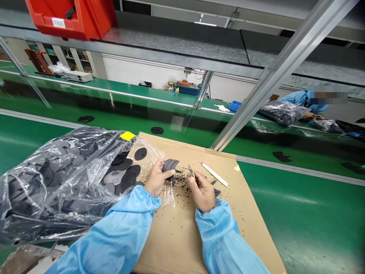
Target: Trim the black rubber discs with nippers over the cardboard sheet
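Observation:
My left hand [155, 179] is closed on a dark grey curved plastic part [171, 164] with ridges, held above the cardboard sheet [182, 243]. A small dark piece sticks out from its right side. In my right hand [203, 193], also closed, is a small pair of nippers [191, 171] with pale yellow on the handles, its tips pointing away from me and apart from the part. Tiny black scraps [185, 190] are scattered under both hands. Beyond my right hand lies a white-handled knife or blade [214, 174], and a dark part [217, 192] is partly hidden beside that hand.
A clear plastic bag [65, 179] full of dark oval parts fills the left, some spilling onto the cardboard. An upright metal post [265, 87] rises at the back right. Overhead is a shelf with a red bin [71, 19]. Across the line, a person in blue [299, 99] handles bags.

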Available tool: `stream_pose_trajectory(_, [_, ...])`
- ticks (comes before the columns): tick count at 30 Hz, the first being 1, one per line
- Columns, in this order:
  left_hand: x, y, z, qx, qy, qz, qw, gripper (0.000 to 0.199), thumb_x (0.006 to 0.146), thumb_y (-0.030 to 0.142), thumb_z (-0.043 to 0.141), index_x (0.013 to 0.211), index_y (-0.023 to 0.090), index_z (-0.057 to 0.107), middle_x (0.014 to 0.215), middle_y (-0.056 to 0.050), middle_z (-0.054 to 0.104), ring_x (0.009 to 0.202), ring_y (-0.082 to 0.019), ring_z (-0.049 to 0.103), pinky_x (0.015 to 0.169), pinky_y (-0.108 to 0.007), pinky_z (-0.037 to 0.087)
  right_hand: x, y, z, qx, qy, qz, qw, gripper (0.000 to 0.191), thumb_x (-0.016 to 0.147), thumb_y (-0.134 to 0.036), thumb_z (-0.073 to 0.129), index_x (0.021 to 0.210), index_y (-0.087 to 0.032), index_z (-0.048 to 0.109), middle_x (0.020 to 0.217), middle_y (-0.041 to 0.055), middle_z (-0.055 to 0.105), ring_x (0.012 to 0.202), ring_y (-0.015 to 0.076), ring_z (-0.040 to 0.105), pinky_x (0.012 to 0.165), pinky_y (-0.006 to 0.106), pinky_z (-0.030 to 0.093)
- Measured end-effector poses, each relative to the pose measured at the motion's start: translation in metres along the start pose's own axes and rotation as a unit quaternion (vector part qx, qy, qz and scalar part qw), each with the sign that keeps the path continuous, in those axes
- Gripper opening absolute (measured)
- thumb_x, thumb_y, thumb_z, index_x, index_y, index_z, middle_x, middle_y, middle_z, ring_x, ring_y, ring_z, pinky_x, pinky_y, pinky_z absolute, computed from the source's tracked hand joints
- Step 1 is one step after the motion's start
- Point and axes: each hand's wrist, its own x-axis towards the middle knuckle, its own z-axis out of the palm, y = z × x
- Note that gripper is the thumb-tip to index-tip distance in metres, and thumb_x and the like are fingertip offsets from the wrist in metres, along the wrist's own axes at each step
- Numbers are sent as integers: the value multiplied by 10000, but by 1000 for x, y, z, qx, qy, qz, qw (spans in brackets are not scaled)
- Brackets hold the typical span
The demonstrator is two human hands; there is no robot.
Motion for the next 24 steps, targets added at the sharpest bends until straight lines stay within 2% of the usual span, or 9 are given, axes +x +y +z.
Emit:
stream_pose_trajectory(2, [-1,1,1,-8,-21,-15,1000,661,553,153,870,1132,118,553,1036,-83,648,923,-166,602,793,-237,478,-2,-4,2,50,-35,-6,998,432,902,-480,606,1195,-163,627,999,103,652,890,236,633,830,393,539])
stream_pose_trajectory(4, [-2,0,1,-24,-27,-29,999,708,550,155,882,1168,129,538,1025,-78,654,916,-167,614,790,-237,484,-3,-13,4,60,-67,-34,995,485,846,-495,678,1200,-169,615,1029,111,629,915,245,619,829,390,535])
stream_pose_trajectory(7, [0,-1,-1,-36,-1,-45,998,752,528,185,908,1156,133,497,849,-37,656,689,-127,603,631,-207,475,-5,-30,6,38,-112,-85,989,467,822,-493,714,1156,-177,635,1108,124,595,1024,253,587,891,377,509])
stream_pose_trajectory(9, [1,-1,-2,-43,24,-62,997,698,513,197,918,1075,121,512,825,-41,648,625,-120,587,559,-198,457,-7,-38,8,32,-154,-110,981,441,850,-507,682,1137,-174,652,1081,121,593,1000,234,594,872,345,513])
stream_pose_trajectory(12, [2,0,0,-67,41,-90,993,527,578,173,883,984,107,554,912,-77,647,702,-145,620,576,-210,481,-9,-41,9,33,-201,-130,970,465,892,-520,626,1197,-169,633,1107,125,589,989,217,601,859,320,519])
stream_pose_trajectory(15, [4,3,1,-106,75,-92,987,338,701,147,789,949,124,561,845,-42,625,680,-129,603,556,-201,470,-8,-38,7,2,-171,-139,975,420,924,-470,593,1215,-168,607,1169,125,588,1062,229,584,921,341,496])
stream_pose_trajectory(17, [4,6,1,-127,80,-106,983,272,756,156,730,959,142,551,743,0,568,553,-98,529,445,-177,387,-7,-34,5,-39,-135,-127,982,396,936,-448,575,1217,-170,592,1155,117,604,1061,235,583,921,356,493])
stream_pose_trajectory(20, [3,11,-1,-139,38,-137,980,219,814,161,639,1013,134,549,688,24,489,419,-59,369,342,-155,216,-5,-28,4,-116,-102,-109,982,419,950,-468,548,1237,-165,579,1160,115,612,1060,250,581,918,385,491])
stream_pose_trajectory(24, [-1,15,-1,-131,-1,-155,979,193,896,130,463,1056,92,563,670,14,458,376,-47,309,325,-155,188,-5,-25,6,-181,-109,-127,969,460,969,-511,495,1238,-149,585,1163,123,620,1050,264,591,909,404,495])
